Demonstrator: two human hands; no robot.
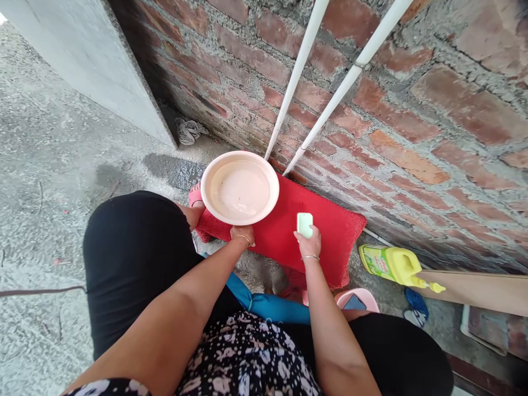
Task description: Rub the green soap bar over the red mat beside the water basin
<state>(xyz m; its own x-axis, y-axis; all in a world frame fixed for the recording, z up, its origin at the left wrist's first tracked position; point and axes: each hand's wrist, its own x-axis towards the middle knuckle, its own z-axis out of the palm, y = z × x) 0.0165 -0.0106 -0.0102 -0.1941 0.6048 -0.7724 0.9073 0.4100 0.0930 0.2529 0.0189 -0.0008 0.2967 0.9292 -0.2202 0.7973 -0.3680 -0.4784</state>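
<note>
Just beyond the left hand (242, 235), its grip unclear, sat a cream washbasin (211, 190) of water (242, 190); the right hand (309, 240) pinched a pale-green rectangular item (304, 221); behind it, a pink tub (372, 301) held a dark slab (355, 302).

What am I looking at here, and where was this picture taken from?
There is no machine: someone works bare-handed, and this one picture comes from a camera worn on their head, looking forward and down. In front is a red cloth with a pale basin at its left end, holding what looks like water. The left hand is at the basin's near rim, its grip partly hidden. The right hand holds a small green object above the cloth; I can't tell what it is.
</note>
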